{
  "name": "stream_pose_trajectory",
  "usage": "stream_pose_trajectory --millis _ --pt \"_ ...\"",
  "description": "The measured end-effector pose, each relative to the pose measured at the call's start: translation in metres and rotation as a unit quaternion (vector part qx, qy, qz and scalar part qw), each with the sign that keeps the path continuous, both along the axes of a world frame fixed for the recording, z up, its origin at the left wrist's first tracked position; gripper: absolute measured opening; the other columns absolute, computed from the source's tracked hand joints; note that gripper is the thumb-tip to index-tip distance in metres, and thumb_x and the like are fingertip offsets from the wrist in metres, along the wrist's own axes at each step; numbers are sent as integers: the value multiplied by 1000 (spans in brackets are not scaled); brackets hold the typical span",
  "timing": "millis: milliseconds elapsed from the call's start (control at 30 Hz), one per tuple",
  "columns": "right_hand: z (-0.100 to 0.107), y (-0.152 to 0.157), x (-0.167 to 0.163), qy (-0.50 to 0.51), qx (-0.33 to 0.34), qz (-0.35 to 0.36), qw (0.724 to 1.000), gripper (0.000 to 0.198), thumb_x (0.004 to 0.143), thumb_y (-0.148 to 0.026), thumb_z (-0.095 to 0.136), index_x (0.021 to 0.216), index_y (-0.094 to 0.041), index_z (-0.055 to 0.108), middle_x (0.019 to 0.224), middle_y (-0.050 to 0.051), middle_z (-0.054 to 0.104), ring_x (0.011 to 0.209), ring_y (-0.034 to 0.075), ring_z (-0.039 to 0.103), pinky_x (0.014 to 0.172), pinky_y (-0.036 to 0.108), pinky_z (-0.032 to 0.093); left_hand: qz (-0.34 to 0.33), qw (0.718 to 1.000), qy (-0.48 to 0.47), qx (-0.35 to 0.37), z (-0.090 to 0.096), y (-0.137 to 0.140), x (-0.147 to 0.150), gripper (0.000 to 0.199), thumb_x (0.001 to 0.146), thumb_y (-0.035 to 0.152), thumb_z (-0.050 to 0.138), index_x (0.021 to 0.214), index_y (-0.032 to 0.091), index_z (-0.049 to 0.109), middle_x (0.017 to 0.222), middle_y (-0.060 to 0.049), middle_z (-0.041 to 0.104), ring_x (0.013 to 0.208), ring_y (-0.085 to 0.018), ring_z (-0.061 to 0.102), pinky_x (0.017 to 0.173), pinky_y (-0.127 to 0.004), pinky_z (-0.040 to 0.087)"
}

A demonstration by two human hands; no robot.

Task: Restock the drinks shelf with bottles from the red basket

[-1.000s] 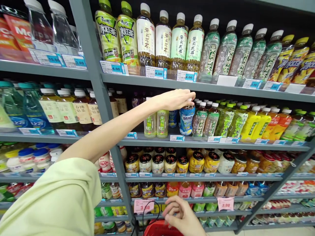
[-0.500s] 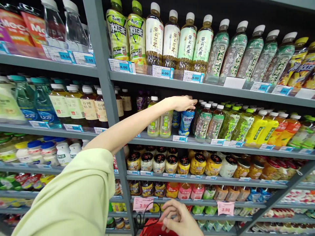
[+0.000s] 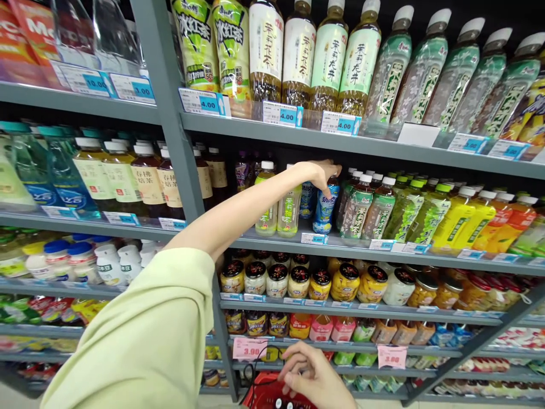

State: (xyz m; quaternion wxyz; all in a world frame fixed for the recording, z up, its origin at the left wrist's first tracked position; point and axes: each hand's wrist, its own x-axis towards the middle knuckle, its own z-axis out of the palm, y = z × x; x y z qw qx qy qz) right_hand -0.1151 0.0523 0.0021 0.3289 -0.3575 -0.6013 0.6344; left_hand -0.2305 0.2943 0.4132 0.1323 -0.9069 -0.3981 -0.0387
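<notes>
Your left hand (image 3: 317, 173) closes its fingers over the cap of a blue bottle (image 3: 325, 209) not yet lifted off the shelf (image 3: 383, 254), while your right hand (image 3: 313, 375), fingers loosely curled, rests on a red basket (image 3: 266, 395).

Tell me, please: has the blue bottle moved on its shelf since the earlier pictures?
Cannot tell: the camera moved. The blue bottle stands above the same price tag, with the left hand on its top.
</notes>
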Motion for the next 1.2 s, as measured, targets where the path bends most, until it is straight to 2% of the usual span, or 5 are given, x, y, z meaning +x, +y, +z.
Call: stream_pose_trajectory --millis 267,533,833,967,1200 --pt "-4 7 1 -5 1 9 1000 63 81 -64 81 121 -18 62 103 9 73 82 19 74 68 28 56 14 1000 -11 -5 -6 18 10 104 67 52 83 154 16 41 160 -25 40 141 -41 47 113 -46 46" --pt "8 5 5 -27 -1 -12 1000 72 76 -73 79 118 -17 64 101 9 73 79 18 73 68 28 55 -9 1000 0 1 -2 32 11 100 68 55 81 151 14 45 146 -23 56 125 -39 59 101 -42 51" --pt "4 10 8 -17 0 -11 1000 68 77 -70 81 117 -18 64 100 8 74 79 18 73 67 27 54 23 999 32 0 5 17 21 102 67 55 84 151 12 46 148 -23 56 133 -42 54 106 -43 49" --pt "1 13 10 -20 7 2 1000 65 79 -67 80 119 -18 65 102 9 75 81 19 74 67 27 55 41 998 46 -7 4 11 21 106 73 51 83 159 12 35 157 -25 46 140 -40 50 111 -42 47" --pt "2 8 14 -40 13 20 999 63 81 -66 79 120 -19 67 103 10 75 80 20 75 68 29 56 57 998 5 -19 -4 2 19 100 78 37 83 162 20 31 162 -22 41 147 -37 46 115 -47 46"
